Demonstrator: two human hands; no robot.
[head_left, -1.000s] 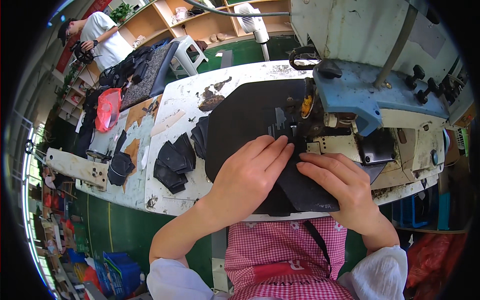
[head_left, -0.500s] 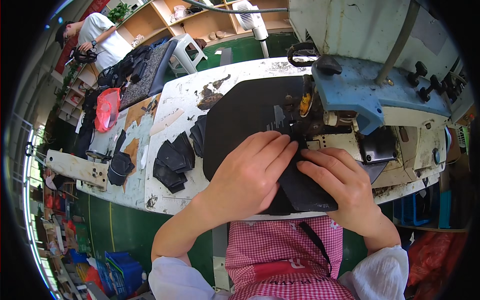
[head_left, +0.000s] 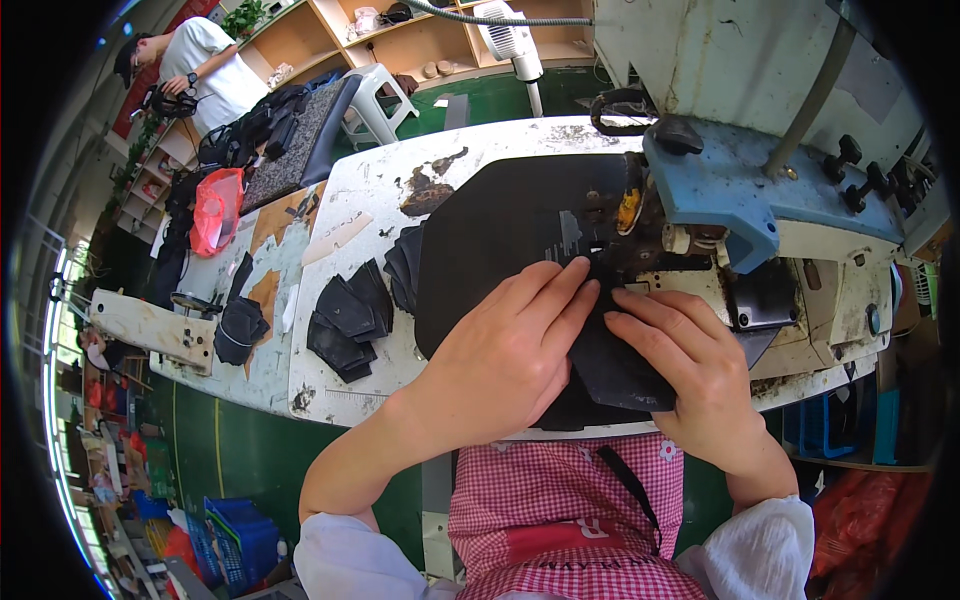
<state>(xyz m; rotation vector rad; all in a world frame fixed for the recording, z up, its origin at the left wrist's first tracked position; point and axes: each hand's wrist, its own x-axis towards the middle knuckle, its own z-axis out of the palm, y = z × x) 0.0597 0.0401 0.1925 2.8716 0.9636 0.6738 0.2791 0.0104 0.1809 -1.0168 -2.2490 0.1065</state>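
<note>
Beside the needle area of a blue-headed sewing machine (head_left: 715, 185), both hands are on a black leather-like piece (head_left: 615, 365). My left hand (head_left: 490, 350) presses it from the left with fingers close together and fingertips near the needle area; its thumb is mostly hidden. Closed over the piece's right part is my right hand (head_left: 695, 350), its thumb out of sight beneath. A large flat black panel with cut corners (head_left: 490, 215) spreads under and beyond the left hand. The needle tip itself is too dark to make out.
Small black cut pieces (head_left: 350, 310) lie stacked on the white worktable (head_left: 340, 400), left of the panel. Further left are a bundled black stack (head_left: 240, 330) and a red plastic bag (head_left: 215, 210). A person in a white shirt (head_left: 210, 75) stands at the far left, holding something black.
The view has shifted slightly, so the machine appears further right. My hands stay on the black piece, with the left fingertips slightly farther forward.
</note>
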